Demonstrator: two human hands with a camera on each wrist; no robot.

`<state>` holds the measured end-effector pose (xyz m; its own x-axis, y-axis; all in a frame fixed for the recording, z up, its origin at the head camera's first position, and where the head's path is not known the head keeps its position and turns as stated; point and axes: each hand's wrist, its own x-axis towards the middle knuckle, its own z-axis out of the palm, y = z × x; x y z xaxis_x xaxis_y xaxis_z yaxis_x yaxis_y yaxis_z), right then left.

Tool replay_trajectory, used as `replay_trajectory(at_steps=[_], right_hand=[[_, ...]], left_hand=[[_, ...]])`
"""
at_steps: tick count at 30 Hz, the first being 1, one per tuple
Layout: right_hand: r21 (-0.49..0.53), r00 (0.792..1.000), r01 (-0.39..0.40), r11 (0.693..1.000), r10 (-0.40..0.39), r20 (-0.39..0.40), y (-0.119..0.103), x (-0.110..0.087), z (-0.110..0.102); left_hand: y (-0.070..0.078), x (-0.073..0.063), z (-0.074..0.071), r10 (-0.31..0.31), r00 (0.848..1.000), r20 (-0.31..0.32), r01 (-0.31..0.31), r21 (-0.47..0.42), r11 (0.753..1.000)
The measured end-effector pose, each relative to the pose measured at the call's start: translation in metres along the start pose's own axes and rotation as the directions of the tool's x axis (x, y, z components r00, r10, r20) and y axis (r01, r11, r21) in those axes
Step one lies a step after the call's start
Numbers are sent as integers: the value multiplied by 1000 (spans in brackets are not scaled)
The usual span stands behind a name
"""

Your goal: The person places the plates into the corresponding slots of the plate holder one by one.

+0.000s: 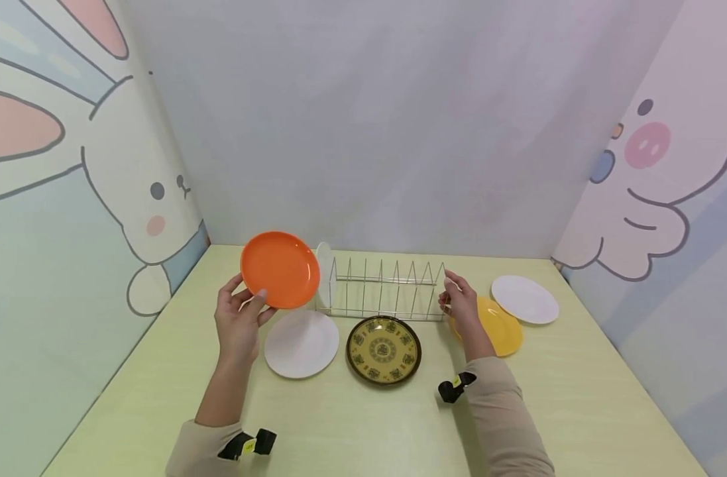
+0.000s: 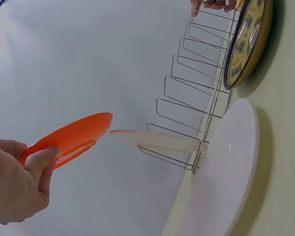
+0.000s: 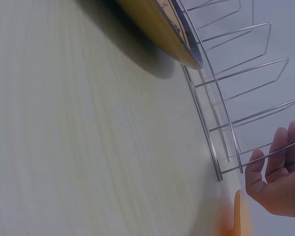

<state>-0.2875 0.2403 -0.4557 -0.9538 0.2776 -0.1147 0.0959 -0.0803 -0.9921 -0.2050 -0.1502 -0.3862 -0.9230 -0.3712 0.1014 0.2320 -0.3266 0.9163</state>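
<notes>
My left hand [image 1: 238, 324] grips an orange plate [image 1: 282, 265] by its lower edge, thumb on the face, raised at the left end of a wire dish rack [image 1: 387, 281]. A white plate [image 1: 324, 265] stands upright in the rack's leftmost slot, close to the orange plate's right edge. At the rack's other end, my right hand [image 1: 464, 308] holds the end wire; in the right wrist view its curled fingers [image 3: 280, 147] lie at that wire [image 3: 265, 156].
In front of the rack lie a white plate [image 1: 301, 344] and a patterned brown-rimmed plate [image 1: 384, 351]. To the right, a yellow plate [image 1: 502, 328] lies partly behind my right hand, beside another white plate [image 1: 525, 300]. Walls [image 1: 375, 132] enclose the table's back and sides.
</notes>
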Motion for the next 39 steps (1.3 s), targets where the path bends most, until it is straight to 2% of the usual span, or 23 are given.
replay_trajectory(at_steps=[10,14,22,26,30,39], right_hand=[[10,999,-21,1000,21,30,-19,-17,4],[20,1000,-22,1000,21,22,-18,-17,3],[4,1000,22,1000,-22,1,1,-2,0],[17,999,44,999,-44,16,2,-1,0],[11,1000,29,1000,-29,9,1,-2,0],[0,1000,-5,1000,5,3,-1,-1,1]], left_hand=[[-7,11,23,64,996,61,-62,-23,998],[-12,14,33,94,993,74,-93,-13,996],[-22,18,50,136,987,81,-136,-1,991],[-26,18,57,156,985,78,-157,10,988],[-32,19,64,161,985,64,-163,24,986],[-46,20,76,186,982,9,-186,140,973]])
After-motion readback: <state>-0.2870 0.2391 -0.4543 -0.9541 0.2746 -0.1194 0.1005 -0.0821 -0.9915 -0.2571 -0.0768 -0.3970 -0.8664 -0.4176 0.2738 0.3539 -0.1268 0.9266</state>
